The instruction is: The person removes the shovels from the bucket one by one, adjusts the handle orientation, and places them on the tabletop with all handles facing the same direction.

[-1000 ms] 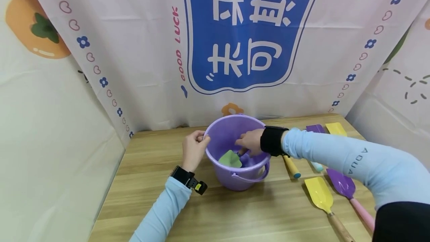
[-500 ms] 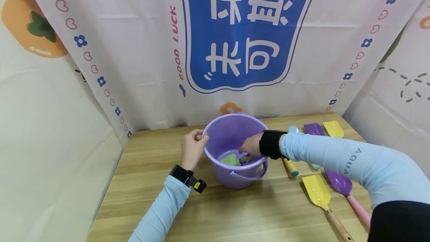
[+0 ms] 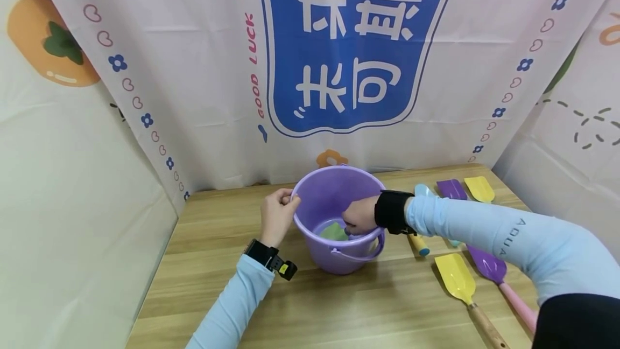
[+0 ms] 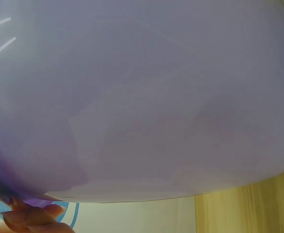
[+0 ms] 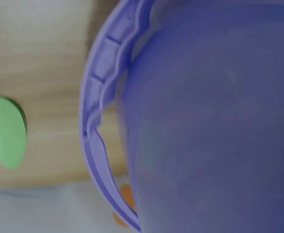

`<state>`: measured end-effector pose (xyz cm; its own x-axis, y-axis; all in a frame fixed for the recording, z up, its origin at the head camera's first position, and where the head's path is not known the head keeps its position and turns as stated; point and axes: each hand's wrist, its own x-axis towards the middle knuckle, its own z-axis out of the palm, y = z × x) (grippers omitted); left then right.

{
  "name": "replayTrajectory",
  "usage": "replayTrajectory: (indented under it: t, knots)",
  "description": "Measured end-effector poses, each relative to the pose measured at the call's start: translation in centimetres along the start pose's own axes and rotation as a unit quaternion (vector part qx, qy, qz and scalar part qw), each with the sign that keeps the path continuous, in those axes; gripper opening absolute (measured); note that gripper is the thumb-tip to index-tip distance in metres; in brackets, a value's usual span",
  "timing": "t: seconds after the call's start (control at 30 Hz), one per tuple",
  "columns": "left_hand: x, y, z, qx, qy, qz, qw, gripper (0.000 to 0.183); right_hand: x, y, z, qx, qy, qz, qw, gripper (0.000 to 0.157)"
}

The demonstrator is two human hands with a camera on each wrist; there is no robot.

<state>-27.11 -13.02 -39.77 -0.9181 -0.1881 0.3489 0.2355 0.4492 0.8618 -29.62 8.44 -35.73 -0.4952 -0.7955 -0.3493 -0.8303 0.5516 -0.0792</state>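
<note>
A purple bucket [image 3: 315, 249] stands on the wooden table in the head view. My left hand [image 3: 278, 214] pinches its rim on the left side between thumb and fingers; those fingertips [image 4: 23, 216] show at the lower left of the left wrist view. My right hand [image 3: 360, 215] reaches inside the bucket over the right rim, fingers curled. Just left of these fingers lies the light green blade of a small shovel [image 3: 334, 231], low in the bucket, and the hand covers its handle. The bucket's carrying handle [image 5: 96, 92] hangs down outside, plain in the right wrist view.
Right of the bucket lie a yellow shovel [image 3: 457, 276], a purple shovel with a pink handle [image 3: 519, 306], another purple blade [image 3: 452, 188], another yellow blade [image 3: 480, 188] and a yellow handle [image 3: 418, 245]. A printed curtain [image 3: 218, 149] hangs behind the table.
The right hand stays in the bucket; its fingers look more curled. The green blade has sunk lower and turned. The left hand keeps its hold on the rim, and the camera view shifts slightly.
</note>
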Motion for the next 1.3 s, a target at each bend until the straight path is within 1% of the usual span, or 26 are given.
replayTrajectory:
  t: [0.03, 0.13, 0.23, 0.33, 0.4, 0.47, 0.57, 0.6, 0.67, 0.8, 0.87, 0.97, 1.07, 1.1, 1.17, 1.2, 1.3]
  knots:
    - [0.0, 0.0, 0.0, 0.000, 0.001, 0.000, 1.0000, 0.017, -0.1, 0.0, -0.2, -0.005, 0.009, -0.001, 1.000, 0.018]
    - [0.0, -0.1, 0.0, 0.001, 0.002, 0.000, 1.0000, 0.017, -0.8, 0.1, -0.9, -0.017, 0.054, 0.001, 0.998, 0.013]
    - [0.0, -0.1, -0.1, -0.001, 0.000, -0.002, 1.0000, 0.017, -2.2, 0.3, -2.2, 0.002, 0.095, -0.009, 0.995, 0.013]
    - [0.0, -0.1, -0.1, -0.003, -0.001, -0.002, 1.0000, 0.018, -4.2, 0.4, -3.2, 0.023, 0.128, -0.004, 0.991, 0.012]
    - [-0.1, -0.1, -0.1, -0.005, -0.002, -0.002, 1.0000, 0.018, -5.8, 0.6, -3.3, 0.032, 0.154, 0.008, 0.987, 0.011]
    - [-0.1, -0.1, 0.0, -0.002, 0.000, -0.002, 1.0000, 0.018, -7.6, 0.8, -2.9, 0.051, 0.181, 0.024, 0.982, 0.014]
    - [0.0, -0.1, 0.1, -0.001, -0.001, -0.003, 1.0000, 0.018, -10.2, 1.2, -1.8, 0.091, 0.218, 0.063, 0.970, 0.023]
    - [0.0, -0.1, 0.1, 0.001, -0.002, -0.002, 1.0000, 0.018, -11.1, 1.3, -1.3, 0.105, 0.233, 0.076, 0.964, 0.025]
    - [0.0, -0.1, 0.1, 0.001, -0.002, 0.000, 1.0000, 0.018, -12.8, 1.6, -0.4, 0.127, 0.265, 0.103, 0.950, 0.024]
    - [0.0, -0.2, 0.2, -0.002, -0.001, -0.002, 1.0000, 0.017, -15.8, 2.3, 1.7, 0.146, 0.333, 0.145, 0.920, 0.019]
    - [0.1, -0.3, 0.1, -0.004, 0.000, -0.004, 1.0000, 0.017, -17.3, 2.6, 2.8, 0.170, 0.349, 0.176, 0.904, 0.022]
    - [0.2, -0.2, 0.0, -0.004, 0.002, -0.001, 1.0000, 0.017, -19.5, 3.0, 4.5, 0.228, 0.361, 0.222, 0.877, 0.031]
    - [0.2, -0.2, 0.0, -0.007, 0.005, 0.006, 0.9999, 0.017, -21.5, 3.6, 6.8, 0.258, 0.364, 0.269, 0.854, 0.035]
    - [0.2, -0.1, 0.0, -0.007, 0.006, 0.007, 0.9999, 0.017, -22.1, 3.8, 7.7, 0.257, 0.369, 0.281, 0.848, 0.036]
    - [0.1, -0.1, 0.0, -0.007, 0.003, 0.007, 0.9999, 0.017, -23.4, 4.1, 9.5, 0.251, 0.366, 0.321, 0.837, 0.041]
    - [0.1, -0.1, 0.0, -0.007, 0.003, 0.006, 1.0000, 0.017, -24.0, 4.2, 10.5, 0.257, 0.358, 0.342, 0.830, 0.045]
    - [0.0, -0.1, -0.1, -0.006, -0.002, -0.002, 1.0000, 0.018, -26.0, 4.6, 13.6, 0.272, 0.334, 0.406, 0.806, 0.057]
